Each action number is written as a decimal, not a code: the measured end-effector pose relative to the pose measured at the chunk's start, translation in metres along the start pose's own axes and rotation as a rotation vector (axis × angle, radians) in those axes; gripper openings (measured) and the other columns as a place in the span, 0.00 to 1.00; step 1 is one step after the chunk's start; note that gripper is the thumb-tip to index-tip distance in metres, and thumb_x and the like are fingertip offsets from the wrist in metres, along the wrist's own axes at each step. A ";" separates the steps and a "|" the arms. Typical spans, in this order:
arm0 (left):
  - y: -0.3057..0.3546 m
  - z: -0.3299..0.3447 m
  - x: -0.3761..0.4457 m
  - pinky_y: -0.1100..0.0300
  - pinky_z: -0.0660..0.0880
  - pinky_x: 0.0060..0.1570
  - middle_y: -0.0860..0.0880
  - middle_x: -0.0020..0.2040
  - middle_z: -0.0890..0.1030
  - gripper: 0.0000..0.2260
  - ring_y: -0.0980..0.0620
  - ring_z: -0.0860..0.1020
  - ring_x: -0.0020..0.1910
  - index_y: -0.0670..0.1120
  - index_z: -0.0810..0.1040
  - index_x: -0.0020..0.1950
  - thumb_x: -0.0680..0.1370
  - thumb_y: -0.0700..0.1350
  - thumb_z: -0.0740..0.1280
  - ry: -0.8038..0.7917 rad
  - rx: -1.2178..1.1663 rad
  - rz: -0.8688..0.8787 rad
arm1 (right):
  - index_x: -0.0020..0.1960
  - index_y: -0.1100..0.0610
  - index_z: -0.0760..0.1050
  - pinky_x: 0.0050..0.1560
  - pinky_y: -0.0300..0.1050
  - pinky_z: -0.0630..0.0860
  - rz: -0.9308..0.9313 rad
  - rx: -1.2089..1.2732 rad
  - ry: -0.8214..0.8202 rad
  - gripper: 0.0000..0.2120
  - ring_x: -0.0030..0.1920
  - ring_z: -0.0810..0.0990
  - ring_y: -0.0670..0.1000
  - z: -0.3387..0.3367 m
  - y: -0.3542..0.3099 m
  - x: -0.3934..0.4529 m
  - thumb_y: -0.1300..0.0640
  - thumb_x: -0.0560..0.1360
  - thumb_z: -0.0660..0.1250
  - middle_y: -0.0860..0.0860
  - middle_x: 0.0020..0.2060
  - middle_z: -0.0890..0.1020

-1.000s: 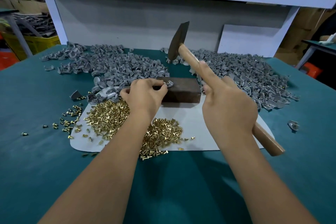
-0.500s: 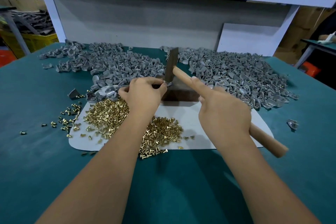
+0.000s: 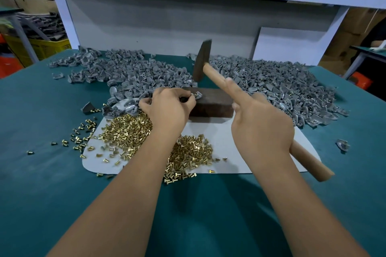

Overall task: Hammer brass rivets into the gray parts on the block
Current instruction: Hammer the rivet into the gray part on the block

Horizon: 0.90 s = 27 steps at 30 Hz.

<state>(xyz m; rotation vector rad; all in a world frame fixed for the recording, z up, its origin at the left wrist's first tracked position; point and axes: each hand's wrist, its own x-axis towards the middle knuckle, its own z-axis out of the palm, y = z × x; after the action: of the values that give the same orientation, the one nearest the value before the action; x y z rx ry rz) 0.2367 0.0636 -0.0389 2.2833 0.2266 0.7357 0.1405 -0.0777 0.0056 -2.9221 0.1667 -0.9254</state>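
A dark brown block [image 3: 213,103] lies at the far edge of a white sheet [image 3: 227,148]. On its left end sits a small gray part [image 3: 197,95], pinched by my left hand [image 3: 167,106]. My right hand [image 3: 261,123] grips the wooden handle of a hammer [image 3: 201,61], index finger stretched along the handle. The dark hammer head hangs raised above and behind the block's left end. Brass rivets [image 3: 127,129] lie heaped on the sheet under my left wrist, with a second heap of rivets [image 3: 190,152] nearer me.
Piles of gray parts [image 3: 133,71] spread behind the block on the left, and more gray parts [image 3: 277,83] on the right. Loose rivets [image 3: 79,137] dot the green table [image 3: 41,183] left of the sheet. A white shelf frame [image 3: 62,12] stands behind.
The hammer came down onto the part on the block half a second ago and has now swung back up. My left hand stayed on the part.
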 end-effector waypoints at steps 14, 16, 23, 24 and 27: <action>-0.003 0.000 0.001 0.47 0.57 0.61 0.58 0.45 0.84 0.06 0.54 0.73 0.60 0.58 0.85 0.45 0.74 0.57 0.70 -0.004 -0.030 0.003 | 0.73 0.39 0.61 0.25 0.37 0.47 -0.085 -0.122 -0.026 0.31 0.23 0.55 0.50 0.001 0.003 -0.004 0.58 0.75 0.65 0.50 0.33 0.69; -0.004 -0.001 0.001 0.46 0.57 0.62 0.59 0.47 0.83 0.05 0.54 0.72 0.62 0.59 0.85 0.45 0.74 0.57 0.71 -0.030 -0.054 -0.019 | 0.73 0.37 0.56 0.24 0.39 0.50 -0.057 -0.122 -0.091 0.30 0.23 0.56 0.49 0.005 0.003 -0.005 0.57 0.77 0.62 0.49 0.35 0.68; -0.004 -0.011 0.007 0.47 0.55 0.64 0.58 0.47 0.80 0.04 0.51 0.68 0.63 0.59 0.84 0.46 0.75 0.56 0.70 -0.205 -0.170 -0.038 | 0.72 0.38 0.60 0.27 0.41 0.56 0.072 0.161 0.028 0.24 0.27 0.61 0.50 0.014 0.012 0.000 0.54 0.80 0.60 0.52 0.39 0.68; -0.004 -0.013 0.008 0.50 0.54 0.63 0.57 0.51 0.80 0.04 0.51 0.68 0.67 0.59 0.84 0.44 0.76 0.55 0.70 -0.215 -0.204 -0.034 | 0.72 0.38 0.61 0.29 0.43 0.59 0.086 0.172 0.020 0.23 0.28 0.62 0.51 0.015 0.015 0.001 0.53 0.80 0.59 0.52 0.41 0.67; -0.001 -0.020 0.006 0.46 0.53 0.69 0.59 0.58 0.78 0.08 0.55 0.64 0.71 0.58 0.83 0.35 0.74 0.49 0.70 -0.269 -0.443 -0.047 | 0.71 0.41 0.61 0.35 0.46 0.64 0.130 0.164 -0.062 0.21 0.33 0.66 0.55 0.018 0.021 0.002 0.52 0.80 0.59 0.52 0.42 0.67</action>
<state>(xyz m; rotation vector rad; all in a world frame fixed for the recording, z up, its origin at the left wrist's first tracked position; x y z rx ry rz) 0.2307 0.0783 -0.0251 1.9167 -0.0112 0.3978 0.1510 -0.0978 -0.0101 -2.7488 0.2599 -0.7882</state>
